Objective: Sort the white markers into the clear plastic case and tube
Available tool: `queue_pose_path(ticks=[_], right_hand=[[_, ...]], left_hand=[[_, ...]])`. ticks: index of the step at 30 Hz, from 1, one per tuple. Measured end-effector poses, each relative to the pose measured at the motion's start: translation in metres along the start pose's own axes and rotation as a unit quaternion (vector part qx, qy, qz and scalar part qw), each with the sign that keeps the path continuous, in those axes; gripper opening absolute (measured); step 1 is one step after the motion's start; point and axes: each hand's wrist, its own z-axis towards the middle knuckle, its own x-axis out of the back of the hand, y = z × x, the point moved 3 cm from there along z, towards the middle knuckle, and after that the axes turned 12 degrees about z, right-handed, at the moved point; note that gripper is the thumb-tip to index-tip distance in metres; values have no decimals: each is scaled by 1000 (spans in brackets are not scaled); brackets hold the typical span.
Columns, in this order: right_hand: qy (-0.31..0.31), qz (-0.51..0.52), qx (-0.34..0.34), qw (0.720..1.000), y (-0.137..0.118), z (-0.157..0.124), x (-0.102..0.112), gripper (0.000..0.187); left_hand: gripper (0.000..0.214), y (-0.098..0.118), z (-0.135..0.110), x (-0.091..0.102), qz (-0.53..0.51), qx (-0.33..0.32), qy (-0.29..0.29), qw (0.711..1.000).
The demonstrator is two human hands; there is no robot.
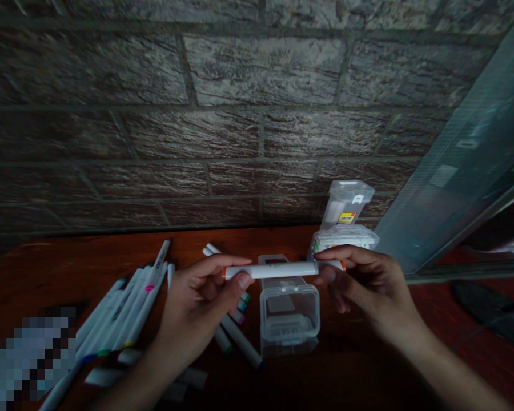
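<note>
A white marker with orange ends is held level between my two hands. My left hand pinches its left end between thumb and fingers. At the other end, my right hand grips it the same way. Below and behind the marker lies a clear plastic case, its open end facing me. Several loose markers with coloured ends lie beside my left hand, some partly hidden by it. Behind my right hand sits another clear case with markers in it.
A pile of white markers lies on the left of the brown wooden table. An upright clear case with a yellow label stands at the back right. A brick wall rises behind the table, and a greenish panel leans at the right.
</note>
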Motion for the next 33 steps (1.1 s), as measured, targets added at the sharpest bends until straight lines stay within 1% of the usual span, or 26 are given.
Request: queue_pose_path(ticks=[4,8,12,15,24,33], right_hand=[[-2,37,-28,999,5,-1,5,12],[-2,75,-44,996,7,-1,8,13],[0,95,-56,994,5,-1,7,15],[15,110,-66,992,2,0,5,16],[38,158,-92,982,-2,2,1,16],[31,195,-105,975,2,2,5,18]], left_hand=[[14,-9,-1,1,-46,33,-16,998],[16,-15,-2,3,-124,46,-28,991],[18,-12,0,2,-186,52,-38,981],[19,-7,2,1,-218,50,-38,974],[24,-4,-1,2,-263,72,-62,960],[26,-1,2,1,-275,58,-59,958]])
